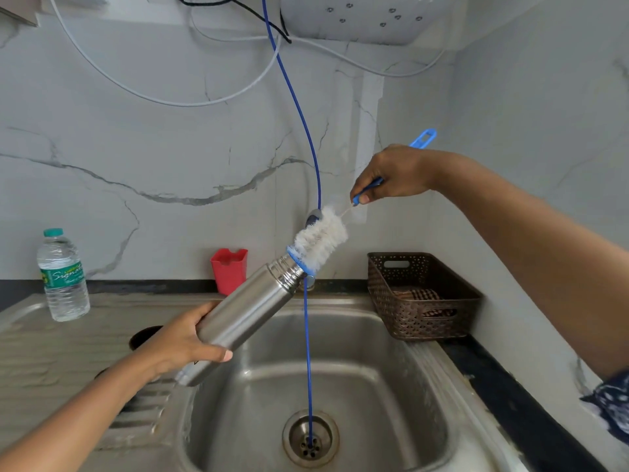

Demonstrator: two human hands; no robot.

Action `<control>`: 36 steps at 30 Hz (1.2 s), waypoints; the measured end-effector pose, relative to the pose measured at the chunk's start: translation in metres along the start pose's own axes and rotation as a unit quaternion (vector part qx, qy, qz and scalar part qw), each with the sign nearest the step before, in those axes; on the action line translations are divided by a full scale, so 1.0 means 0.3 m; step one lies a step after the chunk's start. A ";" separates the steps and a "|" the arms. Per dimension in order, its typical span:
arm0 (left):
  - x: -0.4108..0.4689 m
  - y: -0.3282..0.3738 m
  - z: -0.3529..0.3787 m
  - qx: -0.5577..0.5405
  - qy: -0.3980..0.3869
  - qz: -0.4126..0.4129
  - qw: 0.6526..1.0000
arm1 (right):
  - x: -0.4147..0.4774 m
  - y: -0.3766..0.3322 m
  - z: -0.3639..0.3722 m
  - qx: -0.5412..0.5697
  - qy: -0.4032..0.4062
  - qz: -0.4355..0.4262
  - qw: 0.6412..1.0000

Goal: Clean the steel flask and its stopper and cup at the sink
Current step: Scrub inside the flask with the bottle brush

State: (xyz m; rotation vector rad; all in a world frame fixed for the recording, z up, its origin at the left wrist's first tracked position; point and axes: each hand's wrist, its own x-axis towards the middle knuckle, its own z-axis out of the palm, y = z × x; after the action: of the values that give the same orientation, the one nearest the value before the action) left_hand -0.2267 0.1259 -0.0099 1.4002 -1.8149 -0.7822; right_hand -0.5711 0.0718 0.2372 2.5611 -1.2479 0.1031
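Two-handed, above the sink: gripping tilted steel flask near its base with left hand, pinching bottle brush by its handle with right hand; bristle tip hidden inside flask mouth.

steel flask: brushed-metal cylinder, threaded neck, blue ring at open mouth | pose: tilted, mouth up-right, base down-left | held low on body by left hand, over sink left edge | bottle brush: white bristles, tip in mouth, blue handle in right hand
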 end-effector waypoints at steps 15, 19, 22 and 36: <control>-0.003 -0.027 0.166 -0.027 0.051 0.036 0.998 | 0.040 -0.112 0.095 -0.027 -0.089 -0.024 0.995; 0.015 0.000 0.220 0.036 0.121 0.057 0.990 | 0.094 -0.187 0.170 -0.034 -0.161 -0.056 0.985; 0.020 -0.008 0.240 0.127 0.224 0.047 0.965 | 0.116 -0.171 0.194 0.032 -0.210 -0.035 0.976; 0.042 -0.008 0.079 0.044 0.012 0.039 0.998 | -0.018 -0.175 0.300 -0.249 0.054 -0.178 0.950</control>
State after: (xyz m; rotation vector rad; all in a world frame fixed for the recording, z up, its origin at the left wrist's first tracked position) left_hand -0.2468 0.1142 -0.0232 1.3802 -1.8938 -0.6509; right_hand -0.5391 0.0807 0.1383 2.2475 -0.6477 -0.1318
